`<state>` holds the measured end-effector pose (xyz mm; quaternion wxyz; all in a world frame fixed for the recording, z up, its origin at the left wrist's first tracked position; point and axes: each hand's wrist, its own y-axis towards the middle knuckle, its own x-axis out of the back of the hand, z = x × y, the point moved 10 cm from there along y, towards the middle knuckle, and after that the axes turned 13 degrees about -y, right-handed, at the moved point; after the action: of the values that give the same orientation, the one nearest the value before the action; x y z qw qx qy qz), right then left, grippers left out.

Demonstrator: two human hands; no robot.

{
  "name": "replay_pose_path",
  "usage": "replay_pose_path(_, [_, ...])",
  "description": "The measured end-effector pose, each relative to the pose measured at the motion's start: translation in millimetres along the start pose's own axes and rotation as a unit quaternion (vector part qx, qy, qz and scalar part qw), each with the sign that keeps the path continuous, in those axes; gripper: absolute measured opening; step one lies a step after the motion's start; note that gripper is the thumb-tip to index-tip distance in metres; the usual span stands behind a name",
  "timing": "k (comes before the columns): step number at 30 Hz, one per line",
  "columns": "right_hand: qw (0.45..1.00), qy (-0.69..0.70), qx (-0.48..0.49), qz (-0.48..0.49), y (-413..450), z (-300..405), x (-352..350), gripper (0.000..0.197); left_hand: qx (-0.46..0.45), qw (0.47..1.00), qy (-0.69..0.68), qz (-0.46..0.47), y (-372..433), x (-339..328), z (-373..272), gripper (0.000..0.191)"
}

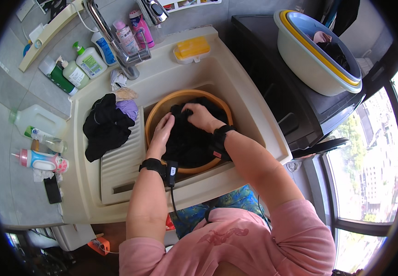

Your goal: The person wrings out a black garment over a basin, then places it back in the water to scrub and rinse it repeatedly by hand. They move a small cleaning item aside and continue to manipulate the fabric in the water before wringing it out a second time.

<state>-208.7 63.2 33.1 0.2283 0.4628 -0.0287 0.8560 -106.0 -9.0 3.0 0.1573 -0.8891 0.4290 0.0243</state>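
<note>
A black cloth garment lies bunched in an orange plastic basin, which stands in the beige laundry sink. My right hand pinches a fold of the black fabric with bent fingers. At the basin's left side my left hand is held edge-on against the fabric, fingers close together; whether it grips any cloth is hidden. Both wrists wear black straps with small devices. Left of the basin, another black garment rests on the ribbed washboard, next to a purple cloth.
A chrome faucet rises behind the basin. Yellow soap sits in a dish at the sink's back rim. Several bottles line the wall, and a phone lies at left. Stacked tubs stand on a black cabinet.
</note>
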Motion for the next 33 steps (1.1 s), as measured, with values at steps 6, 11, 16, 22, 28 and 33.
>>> replay_pose_path(6, [0.946, 0.310, -0.032, -0.088, -2.7, 67.0, 49.0, 0.033, 0.110, 0.958, -0.257, -0.061, -7.9, 1.0, 21.0, 0.045])
replay_pose_path(11, [0.994, 0.024, 0.042, -0.097, -13.2, 90.9, 36.7, 0.043, 0.104, 0.942, -0.314, -0.057, -5.4, 1.4, 22.6, 0.032])
replay_pose_path(16, [0.995, -0.013, -0.082, -0.061, -4.1, 23.5, 22.8, 0.039, 0.091, 0.960, -0.261, -0.052, -6.0, -5.2, 0.8, 0.045])
replay_pose_path(22, [0.990, -0.020, -0.139, -0.031, -13.3, -36.5, 30.1, 0.042, -0.037, 0.994, -0.051, -0.091, 0.3, 27.5, -27.6, 0.032])
replay_pose_path(28, [0.982, -0.132, -0.068, 0.119, -22.1, -4.8, -10.2, 0.051, -0.249, 0.935, 0.228, -0.104, -13.6, 17.3, -62.6, 0.045])
replay_pose_path(33, [0.938, -0.162, -0.098, 0.289, -40.0, -16.8, -46.0, 0.050, -0.139, 0.859, 0.492, -0.015, -9.3, 0.5, -15.8, 0.049])
